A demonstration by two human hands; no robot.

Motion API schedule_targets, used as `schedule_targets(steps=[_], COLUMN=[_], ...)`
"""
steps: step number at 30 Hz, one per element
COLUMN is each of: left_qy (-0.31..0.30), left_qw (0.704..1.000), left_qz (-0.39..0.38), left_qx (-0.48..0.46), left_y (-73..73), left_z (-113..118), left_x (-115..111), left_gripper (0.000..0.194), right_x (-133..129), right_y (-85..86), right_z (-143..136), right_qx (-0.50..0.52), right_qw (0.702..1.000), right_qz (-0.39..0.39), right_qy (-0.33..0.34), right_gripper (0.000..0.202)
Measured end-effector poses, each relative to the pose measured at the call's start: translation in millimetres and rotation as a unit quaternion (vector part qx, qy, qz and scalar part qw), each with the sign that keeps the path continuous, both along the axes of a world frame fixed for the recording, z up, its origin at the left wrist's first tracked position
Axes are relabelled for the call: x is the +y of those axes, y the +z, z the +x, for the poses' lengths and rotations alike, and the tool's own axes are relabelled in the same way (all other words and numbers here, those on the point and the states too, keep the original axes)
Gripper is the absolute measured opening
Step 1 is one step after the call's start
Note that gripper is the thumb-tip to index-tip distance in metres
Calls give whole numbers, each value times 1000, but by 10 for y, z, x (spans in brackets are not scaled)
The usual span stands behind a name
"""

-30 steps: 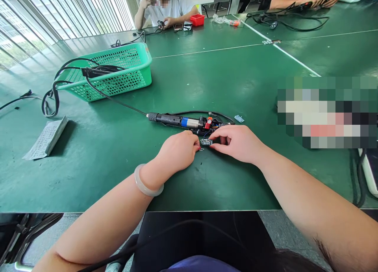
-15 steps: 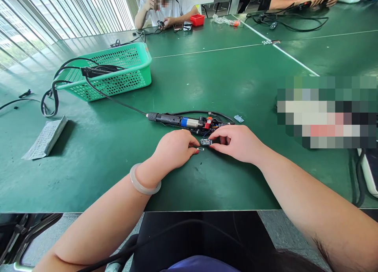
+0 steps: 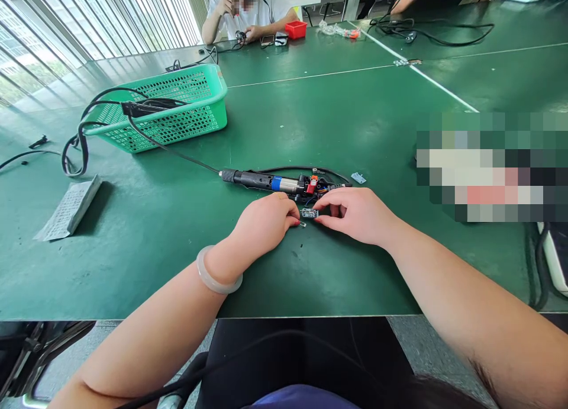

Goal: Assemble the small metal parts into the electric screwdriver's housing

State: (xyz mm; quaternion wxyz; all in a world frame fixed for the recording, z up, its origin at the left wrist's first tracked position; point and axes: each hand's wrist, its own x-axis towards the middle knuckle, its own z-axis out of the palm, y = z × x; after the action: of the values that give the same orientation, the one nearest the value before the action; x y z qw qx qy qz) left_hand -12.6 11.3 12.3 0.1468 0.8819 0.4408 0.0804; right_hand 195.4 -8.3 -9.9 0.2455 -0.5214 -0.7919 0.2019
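Note:
A small circuit board point(image 3: 309, 213) lies between my two hands, its right end pinched by my right hand point(image 3: 357, 215). My left hand point(image 3: 268, 221) has its thumb and fingertips together at the board's left side, holding a tiny pale rectangular piece point(image 3: 303, 224) just below the board. Behind both hands rests an opened electric screwdriver point(image 3: 266, 182), a black tube with a blue band, a silver motor and exposed wires at its right end. A small grey-blue plate point(image 3: 358, 177) lies beyond my right hand.
A green basket point(image 3: 217, 104) with black cables stands at the back left. A folded paper point(image 3: 71, 211) lies in front of it. Two people sit across the table point(image 3: 284, 279), near a red box point(image 3: 296, 29) and cable coils point(image 3: 435, 33). The right side is blurred out.
My left fingertips have shifted slightly right, and the pale piece has turned and shows less. My right hand and the board stay put. The person at the far right has moved their hands.

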Motion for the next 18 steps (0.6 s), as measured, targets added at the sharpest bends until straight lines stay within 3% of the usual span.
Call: schedule_targets(steps=[6,18], left_qy=[28,37], left_qw=[998,995], left_qz=[31,88], left_qx=[-42,-32], left_y=[47,-21], left_z=[9,89], left_x=[-5,-67], left_gripper=[9,15], right_x=[1,-3], right_y=[1,-9], right_z=[-7,-7], right_qx=[-5,1], right_qw=[1000,1000], right_qz=[2,21], right_qy=[7,16], right_gripper=[14,12])
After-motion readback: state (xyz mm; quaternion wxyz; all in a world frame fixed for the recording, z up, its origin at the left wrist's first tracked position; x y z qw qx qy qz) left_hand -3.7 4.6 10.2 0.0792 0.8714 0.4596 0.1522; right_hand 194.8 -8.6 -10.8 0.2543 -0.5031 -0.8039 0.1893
